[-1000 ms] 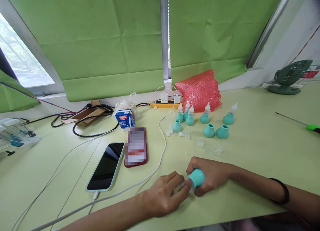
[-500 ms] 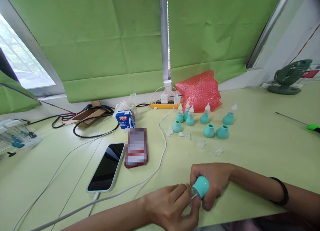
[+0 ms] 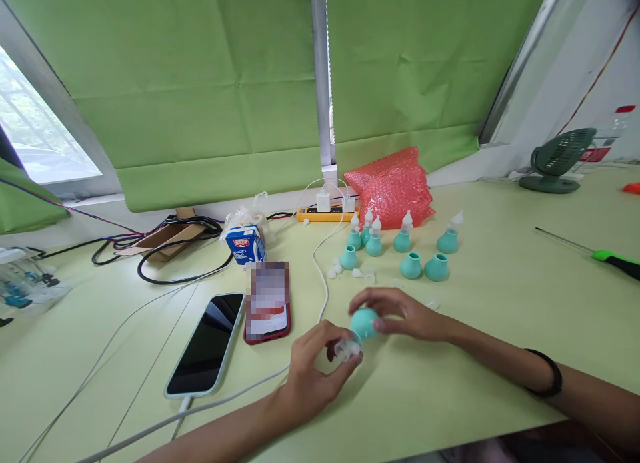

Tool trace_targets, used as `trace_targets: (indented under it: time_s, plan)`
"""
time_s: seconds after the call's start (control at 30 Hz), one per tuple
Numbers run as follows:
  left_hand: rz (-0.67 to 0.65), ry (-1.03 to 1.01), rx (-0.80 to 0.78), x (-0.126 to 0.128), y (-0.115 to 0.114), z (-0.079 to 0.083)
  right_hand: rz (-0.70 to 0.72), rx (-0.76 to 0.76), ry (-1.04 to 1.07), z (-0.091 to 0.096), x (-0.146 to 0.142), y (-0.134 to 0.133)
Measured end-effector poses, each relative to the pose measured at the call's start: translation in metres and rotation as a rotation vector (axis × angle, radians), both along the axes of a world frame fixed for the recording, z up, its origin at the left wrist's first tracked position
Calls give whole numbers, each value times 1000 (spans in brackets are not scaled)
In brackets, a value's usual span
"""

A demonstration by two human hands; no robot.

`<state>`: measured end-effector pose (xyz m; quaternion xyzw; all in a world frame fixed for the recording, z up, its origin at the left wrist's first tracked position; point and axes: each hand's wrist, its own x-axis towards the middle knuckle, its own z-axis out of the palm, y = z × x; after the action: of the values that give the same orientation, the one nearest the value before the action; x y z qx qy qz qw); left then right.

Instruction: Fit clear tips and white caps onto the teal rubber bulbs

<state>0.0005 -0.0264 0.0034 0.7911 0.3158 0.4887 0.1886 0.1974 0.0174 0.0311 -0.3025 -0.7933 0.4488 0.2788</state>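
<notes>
My right hand (image 3: 395,311) has its fingers round a turquoise squeeze bulb (image 3: 365,323) just above the table. The bulb's mouth points down and left. Between thumb and fingers, my left hand (image 3: 316,366) pinches a clear plastic nozzle piece (image 3: 346,349), held right against that mouth. Whether nozzle and bulb are joined cannot be told. Behind my hands, several turquoise bulbs with clear white-tipped nozzles, such as this one (image 3: 373,243), stand upright. In front of them are bulbs with open mouths, such as this one (image 3: 411,266). Small clear plastic pieces (image 3: 369,275) lie nearby.
On the left lie a black-screened phone (image 3: 207,346) and a red-cased phone (image 3: 268,303). A white cable (image 3: 250,386) crosses the table. Behind stand a milk carton (image 3: 246,245), an orange power strip (image 3: 327,214) and red bubble wrap (image 3: 395,193). A screwdriver (image 3: 613,259) and fan (image 3: 560,159) are right.
Both hands have moved away from the table's front edge and slightly left, with the bulb. My right hand's grip has loosened, and the clear nozzle piece now shows in my left fingers.
</notes>
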Motion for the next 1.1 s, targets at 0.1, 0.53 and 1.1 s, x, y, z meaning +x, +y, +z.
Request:
trace_targets:
  time_s: [0.1,0.53,1.1]
  plan:
    - [73,-22,-43,0,2,-2,-265,453,-170,-4,7,12]
    - [-46,125,-397,-2,0,6,-358,790,-796,-28,5,33]
    - [66,79,-402,-3,0,2,-401,-63,262,-11,-6,11]
